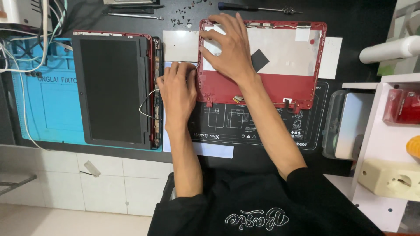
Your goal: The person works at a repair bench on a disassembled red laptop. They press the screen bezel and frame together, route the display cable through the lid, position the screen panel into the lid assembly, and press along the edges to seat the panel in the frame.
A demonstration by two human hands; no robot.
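Observation:
A red laptop lid shell (262, 89) lies open side up on a black work mat, silvery inside with a black square patch. My right hand (229, 43) rests on its upper left corner, fingers spread and pressing on the inner surface. My left hand (177, 94) lies just left of the shell, fingers curled near a thin cable at the shell's left edge. A black screen panel (111, 89) with a red-edged frame sits to the left, and a white wire loops from its right side.
A blue mat (48, 109) lies under the screen panel. Small screws (181, 15), tweezers (131, 16) and a screwdriver (253, 8) sit at the back. A white shelf (385, 144) with a clear box, a socket and a red container stands at right.

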